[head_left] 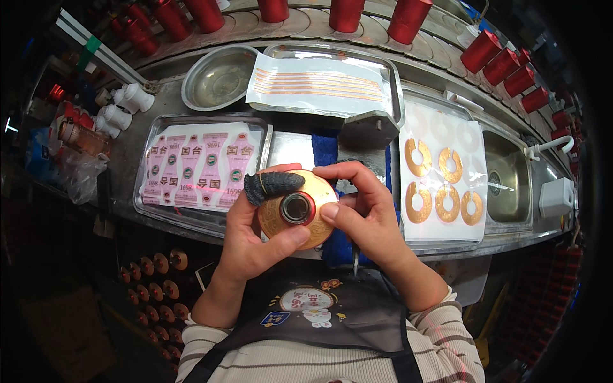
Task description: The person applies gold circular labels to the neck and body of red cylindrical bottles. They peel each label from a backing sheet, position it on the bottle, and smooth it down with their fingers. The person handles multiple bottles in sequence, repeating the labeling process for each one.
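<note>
- At the centre, your two hands hold what seems to be a gold bottle (319,191), though its lower body is hidden; its round mouth (295,209), collared in red, faces up toward you.
- Your left hand (258,242) grips it from eight o'clock, thumb on the gold shoulder, a finger in a black finger cot (279,185) lying across at eleven.
- Your right hand (369,217) grips from three o'clock, thumb tip just beside the mouth, index finger bent to the rim at one; both hands are narrowed around the bottle.
- At ten o'clock, a metal tray (263,150) carries pink printed labels (201,166); its right rim comes near your left fingers.
- At three o'clock, a white sheet (408,233) bears five gold rings (447,203); its left edge runs near your right hand, and a sink (507,159) lies past its right edge.
- Between tray and sheet, your forward lane holds a blue cloth (324,153) and, toward one o'clock, a metal block (369,131) that narrows it.
- At twelve, a sheet of gold strips (316,84) bounds that lane; at eleven sits a round basin (220,76).
- Red containers (347,14) line the far edge, ten to two.
</note>
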